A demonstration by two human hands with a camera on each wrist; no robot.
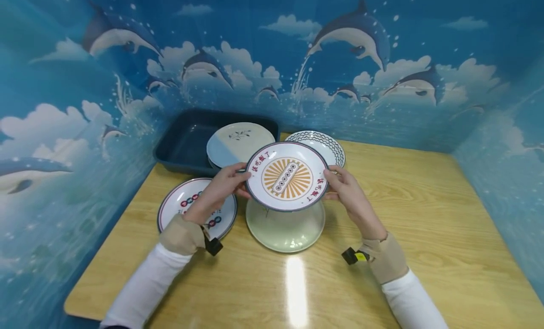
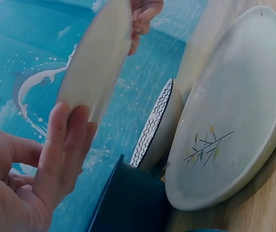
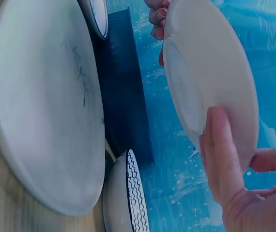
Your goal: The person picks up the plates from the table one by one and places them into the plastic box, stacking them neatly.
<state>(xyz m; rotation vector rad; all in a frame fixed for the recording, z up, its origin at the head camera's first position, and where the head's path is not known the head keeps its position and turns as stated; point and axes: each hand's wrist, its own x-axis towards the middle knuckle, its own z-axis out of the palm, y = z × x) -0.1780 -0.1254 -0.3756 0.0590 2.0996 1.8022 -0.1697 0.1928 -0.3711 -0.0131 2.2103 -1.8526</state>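
A white plate (image 1: 314, 171) with a dark rim, orange sunburst and red characters is held up by both hands. My left hand (image 1: 224, 186) grips its left edge, thumb on top and fingers underneath. On the opposite edge my right hand (image 1: 346, 192) pinches it the same way. Both wrist views show the plate's pale underside, with fingers (image 3: 219, 150) pressed against it. Below the raised plate, apart from it, a pale green plate (image 1: 285, 234) with a twig design lies on the table; its far part is hidden in the head view.
A dark blue bin (image 1: 182, 130) stands at the back left. A blue-and-cream plate (image 1: 238, 142) lies by its right end. A zigzag-rimmed dish (image 1: 335, 152) is behind the held plate. Under my left forearm sits a red-rimmed plate (image 1: 172, 206) with coloured circles. The wooden table (image 1: 433, 225) extends right.
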